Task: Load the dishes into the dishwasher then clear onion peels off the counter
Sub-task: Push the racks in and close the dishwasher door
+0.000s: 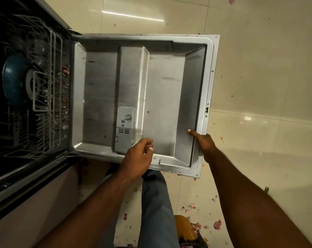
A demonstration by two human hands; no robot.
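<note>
Two forearms are seen nearest. The right hand (pixel 202 143) is clamped on the top edge of the dishwasher door (pixel 166 86), thumb inside; the left hand (pixel 139 156) hovers loosely curled, holding nothing. One door, stiff, heavy and hinged, is judged best held at that edge. One blue bowl (pixel 12 79) sits in one rack (pixel 47 86).

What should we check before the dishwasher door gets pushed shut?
1. Right hand grips the door at its edge: ok.
2. Left hand holds nothing, over the door's near edge: ok.
3. Lower rack pushed inside the tub: ok.
4. Blue bowl loaded in the rack: ok.
5. Detergent dispenser lid closed: cannot tell.
6. Onion peels cleared from the floor: not ok.
</note>
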